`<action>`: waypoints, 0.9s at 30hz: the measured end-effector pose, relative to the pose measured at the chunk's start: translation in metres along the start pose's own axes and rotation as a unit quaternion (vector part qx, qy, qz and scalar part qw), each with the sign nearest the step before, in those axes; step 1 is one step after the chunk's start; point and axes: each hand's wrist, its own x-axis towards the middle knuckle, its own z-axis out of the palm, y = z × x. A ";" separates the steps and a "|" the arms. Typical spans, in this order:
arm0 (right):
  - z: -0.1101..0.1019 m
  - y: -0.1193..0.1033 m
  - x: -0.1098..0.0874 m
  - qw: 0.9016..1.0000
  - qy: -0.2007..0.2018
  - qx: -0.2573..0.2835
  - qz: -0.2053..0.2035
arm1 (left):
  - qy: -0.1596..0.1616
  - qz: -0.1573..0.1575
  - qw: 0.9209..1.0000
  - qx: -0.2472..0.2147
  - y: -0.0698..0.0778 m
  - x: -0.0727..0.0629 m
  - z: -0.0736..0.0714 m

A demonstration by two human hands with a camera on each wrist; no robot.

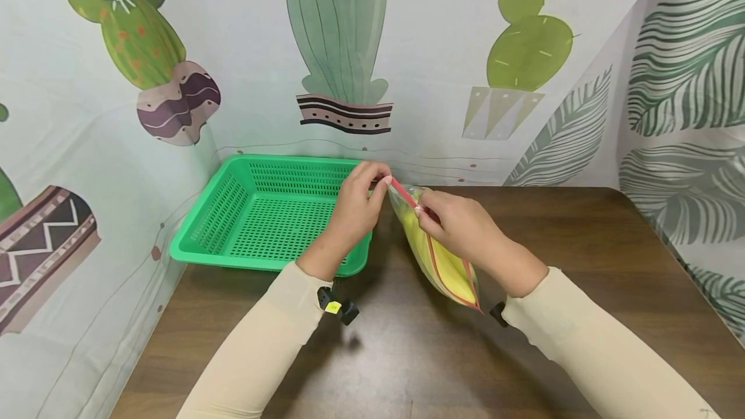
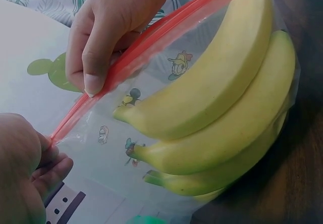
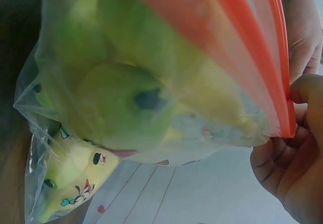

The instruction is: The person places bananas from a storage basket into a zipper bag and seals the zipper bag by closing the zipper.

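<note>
Between both hands is a clear zip bag (image 2: 106, 158) with a red zip strip (image 2: 161, 30) and small cartoon prints. Several yellow bananas (image 2: 217, 138) with greenish ends lie inside it. At the strip's far end, my left hand (image 1: 356, 202) pinches the corner between thumb and fingers. A little nearer along the strip, my right hand (image 1: 465, 222) pinches it with the thumb pressed on top. Toward the near end, the red edges stand apart in the head view. Whether the bag's bottom touches the table is hard to tell.
A green perforated plastic basket (image 1: 273, 267) stands left of the bag, against the back wall, with my left hand over its right edge. Everything rests on a brown wooden table (image 1: 582, 264). A cloth with cactus prints (image 1: 436, 50) hangs behind.
</note>
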 end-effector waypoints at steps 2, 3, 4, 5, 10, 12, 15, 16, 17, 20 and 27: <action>0.000 0.000 -0.001 1.000 -0.001 0.001 0.002 | 0.001 0.000 1.000 0.001 0.000 0.000 0.000; 0.000 0.000 -0.001 1.000 -0.003 0.001 0.002 | 0.001 -0.001 1.000 0.002 -0.001 0.000 0.000; 0.000 0.000 -0.002 1.000 -0.004 0.002 0.002 | 0.001 -0.002 1.000 0.002 -0.001 0.000 0.000; 0.000 0.000 -0.002 1.000 -0.005 0.002 0.003 | 0.002 -0.003 1.000 0.003 -0.001 0.000 0.000; 0.000 0.000 -0.004 1.000 -0.005 0.000 0.001 | -0.001 -0.010 1.000 0.006 0.000 -0.001 0.000; 0.001 0.000 -0.005 1.000 -0.004 -0.001 0.001 | -0.002 -0.013 1.000 0.006 0.000 -0.001 0.000; 0.002 0.001 -0.007 1.000 -0.002 -0.001 -0.001 | -0.002 -0.014 1.000 0.006 -0.001 -0.001 0.000; 0.003 0.001 -0.007 1.000 -0.001 -0.002 -0.002 | -0.001 -0.014 1.000 0.006 -0.001 -0.002 0.000; 0.003 0.002 -0.007 1.000 0.000 -0.001 -0.003 | 0.000 -0.013 1.000 0.006 -0.001 -0.002 0.000; 0.004 0.003 -0.008 1.000 0.000 0.000 -0.004 | 0.003 -0.011 1.000 0.007 -0.002 -0.001 0.000; 0.005 0.002 -0.010 1.000 -0.007 0.000 -0.002 | 0.002 -0.013 1.000 0.008 -0.004 -0.001 0.000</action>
